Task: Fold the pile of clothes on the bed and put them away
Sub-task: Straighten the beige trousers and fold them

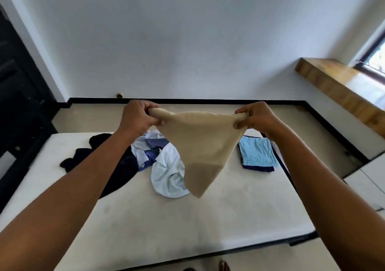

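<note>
A beige cloth [200, 145] is being held up above the bed [187, 218], its top corners being pinched by the left hand [138, 115] and right hand [257, 115]; apparently it is being straightened for folding, needing to be lowered flat beside the pile [158, 158].

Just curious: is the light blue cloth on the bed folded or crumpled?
Folded: the light blue cloth lies flat as a neat rectangle.

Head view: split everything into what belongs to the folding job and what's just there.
Job: beige cloth, held up by left hand and right hand; unfolded pile; dark garment; folded blue stack; bed.
Just there: wooden ledge; window.
</note>
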`<state>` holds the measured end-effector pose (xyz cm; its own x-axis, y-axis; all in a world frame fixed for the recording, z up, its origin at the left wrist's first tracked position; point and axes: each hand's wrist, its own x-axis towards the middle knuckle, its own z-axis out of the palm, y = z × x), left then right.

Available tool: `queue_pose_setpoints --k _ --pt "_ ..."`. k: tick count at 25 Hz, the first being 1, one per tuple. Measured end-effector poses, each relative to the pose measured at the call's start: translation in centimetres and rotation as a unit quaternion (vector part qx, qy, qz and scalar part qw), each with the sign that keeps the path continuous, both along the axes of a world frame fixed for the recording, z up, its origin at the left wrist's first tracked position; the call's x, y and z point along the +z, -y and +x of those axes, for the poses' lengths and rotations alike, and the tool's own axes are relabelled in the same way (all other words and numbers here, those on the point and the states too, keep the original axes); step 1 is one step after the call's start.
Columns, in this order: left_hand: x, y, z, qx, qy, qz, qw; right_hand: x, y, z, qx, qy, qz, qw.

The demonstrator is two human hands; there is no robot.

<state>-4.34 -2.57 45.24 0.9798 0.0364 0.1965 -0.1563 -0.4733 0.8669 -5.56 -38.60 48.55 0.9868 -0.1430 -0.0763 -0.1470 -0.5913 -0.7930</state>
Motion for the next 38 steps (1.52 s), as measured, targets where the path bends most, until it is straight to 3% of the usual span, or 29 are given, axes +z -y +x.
queue_pose_setpoints --k 5,7,12,14,21,27,30,33,38 --pt "1.2 5.2 1.1 0.038 0.163 0.192 0.967 2.5 3.2 -1.3 -0.061 0.031 -0.152 0.986" --pt "1.0 7.1 3.0 0.016 0.190 0.250 0.949 3.4 5.1 -0.4 -0.063 0.031 -0.198 0.978" --pt "-1.0 12.1 11.3 -0.066 0.044 0.214 0.974 2.0 11.6 7.2 -0.008 -0.011 -0.219 0.976" --pt "-2.2 14.3 14.8 -0.065 0.029 0.210 0.975 0.3 13.8 10.8 0.022 -0.036 -0.229 0.972" --pt "-3.2 19.7 22.7 -0.005 0.103 0.184 0.977 -1.1 18.2 20.2 -0.017 0.022 -0.235 0.972" --pt "-5.0 19.9 19.9 -0.012 0.144 0.150 0.978 -2.7 18.3 16.9 -0.062 0.070 -0.230 0.969" --pt "-10.9 18.8 15.2 -0.045 0.131 0.143 0.980 -8.5 17.3 11.1 -0.066 0.071 -0.263 0.960" --pt "-20.0 17.2 8.6 -0.108 0.034 0.154 0.981 -18.4 15.6 3.5 -0.031 0.051 -0.304 0.951" --pt "-35.2 13.9 -4.2 -0.216 -0.150 0.282 0.923 -35.3 11.1 -12.1 0.065 -0.172 -0.309 0.933"
